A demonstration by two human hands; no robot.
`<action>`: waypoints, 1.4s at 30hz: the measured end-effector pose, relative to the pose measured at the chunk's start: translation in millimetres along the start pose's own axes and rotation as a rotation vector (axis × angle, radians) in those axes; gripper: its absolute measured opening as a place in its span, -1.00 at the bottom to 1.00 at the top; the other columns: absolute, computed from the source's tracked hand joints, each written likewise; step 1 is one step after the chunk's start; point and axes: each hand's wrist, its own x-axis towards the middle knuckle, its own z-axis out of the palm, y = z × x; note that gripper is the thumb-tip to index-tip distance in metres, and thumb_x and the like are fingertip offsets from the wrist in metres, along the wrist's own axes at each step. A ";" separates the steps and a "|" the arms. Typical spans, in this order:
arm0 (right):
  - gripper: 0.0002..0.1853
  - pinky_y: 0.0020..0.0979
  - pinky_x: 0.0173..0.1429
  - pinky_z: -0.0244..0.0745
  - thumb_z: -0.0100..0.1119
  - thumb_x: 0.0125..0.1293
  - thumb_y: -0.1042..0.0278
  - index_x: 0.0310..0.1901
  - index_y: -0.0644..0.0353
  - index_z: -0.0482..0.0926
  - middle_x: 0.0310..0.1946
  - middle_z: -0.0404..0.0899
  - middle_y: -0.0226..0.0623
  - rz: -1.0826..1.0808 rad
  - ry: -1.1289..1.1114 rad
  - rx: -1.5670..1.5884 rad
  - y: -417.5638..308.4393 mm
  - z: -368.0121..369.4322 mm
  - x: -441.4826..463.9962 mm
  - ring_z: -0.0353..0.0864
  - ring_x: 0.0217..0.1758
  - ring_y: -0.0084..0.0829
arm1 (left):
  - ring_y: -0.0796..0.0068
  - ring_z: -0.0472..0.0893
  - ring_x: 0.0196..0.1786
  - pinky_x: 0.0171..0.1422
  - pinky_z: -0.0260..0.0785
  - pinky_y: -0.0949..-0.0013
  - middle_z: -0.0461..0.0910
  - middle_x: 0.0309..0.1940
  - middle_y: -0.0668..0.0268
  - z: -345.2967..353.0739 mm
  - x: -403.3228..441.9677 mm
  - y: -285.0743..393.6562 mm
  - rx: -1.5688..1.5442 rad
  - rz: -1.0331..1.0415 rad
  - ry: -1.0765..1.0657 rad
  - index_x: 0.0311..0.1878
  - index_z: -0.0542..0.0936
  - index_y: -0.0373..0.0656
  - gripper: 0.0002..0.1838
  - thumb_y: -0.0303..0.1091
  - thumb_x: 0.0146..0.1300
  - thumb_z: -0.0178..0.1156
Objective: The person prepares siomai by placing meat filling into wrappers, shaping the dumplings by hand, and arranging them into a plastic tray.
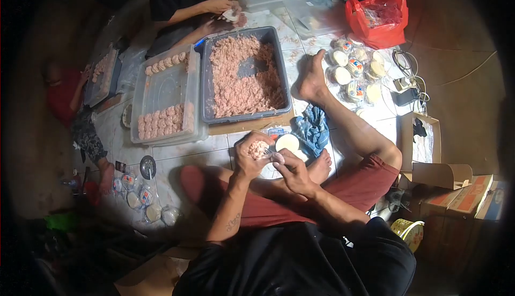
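My left hand [249, 155] is cupped around a small wrapper filled with pink minced filling [258, 150]. In my right hand [296, 176] is a small metal utensil [269, 155], its tip touching the filling. A stack of round pale wrappers [287, 143] lies on the floor just beyond my hands, beside a crumpled blue cloth [312, 129]. Farther forward stands a grey tub [286, 94] of pink minced filling. To its left, a clear plastic tray [161, 93] holds rows of formed pieces.
Packs of round wrappers [357, 70] and a red plastic bag [378, 21] lie at the right, near cables [410, 76]. A co-worker's hands [228, 14] are beyond the tub. Cardboard boxes [453, 199] stand at the far right; more packs [142, 195] lie left.
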 end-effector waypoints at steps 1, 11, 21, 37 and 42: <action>-0.78 -0.38 -0.27 0.36 0.16 0.47 0.51 0.08 0.31 0.64 -0.36 0.48 -0.30 -0.093 0.069 -0.228 -6.2 2.5 3.8 0.44 -0.35 -0.41 | 0.44 0.70 -0.20 -0.05 0.55 0.36 0.69 -0.30 0.24 -1.5 -6.7 -11.0 0.064 -0.120 -0.005 -0.19 0.63 -0.21 -0.55 -0.32 -0.10 0.67; -0.80 -0.46 -0.16 0.36 0.10 0.55 0.40 -0.02 0.35 0.65 -0.34 0.51 -0.43 0.178 0.099 -0.316 -33.6 -33.2 -15.4 0.41 -0.26 -0.59 | 0.63 0.58 -0.30 -0.18 0.55 0.50 0.60 -0.38 0.35 -25.2 -1.9 18.3 -0.183 -0.361 0.034 0.03 0.55 -0.27 -0.43 -0.57 -0.06 0.62; -0.83 -0.37 -0.20 0.37 0.13 0.47 0.52 0.00 0.38 0.62 -0.31 0.45 -0.23 -0.043 0.070 -0.138 -5.5 10.1 -5.2 0.46 -0.29 -0.35 | 0.61 0.54 -0.33 -0.21 0.46 0.42 0.59 -0.39 0.39 -3.0 -0.5 12.8 0.062 -0.184 -0.115 -0.32 0.55 -0.19 -0.49 -0.18 -0.14 0.72; -0.70 -0.30 -0.21 0.47 0.23 0.15 0.69 -0.07 0.25 0.63 -0.28 0.54 -0.12 -0.059 0.098 -0.788 -83.4 -40.6 4.0 0.60 -0.21 -0.09 | 0.45 0.68 -0.31 -0.21 0.52 0.31 0.75 -0.31 0.28 -20.9 12.6 13.6 0.335 -0.295 -0.148 -0.21 0.61 -0.20 -0.58 -0.31 -0.04 0.66; -0.92 -0.40 0.07 0.52 0.12 0.42 0.65 -0.10 0.35 0.51 -0.18 0.63 -0.18 0.059 0.195 -0.464 -106.6 -24.2 2.4 0.61 -0.06 -0.45 | 0.51 0.67 -0.28 -0.16 0.52 0.34 0.74 -0.33 0.23 -30.1 11.9 20.4 0.166 -0.346 -0.252 -0.18 0.65 -0.23 -0.57 -0.26 -0.01 0.65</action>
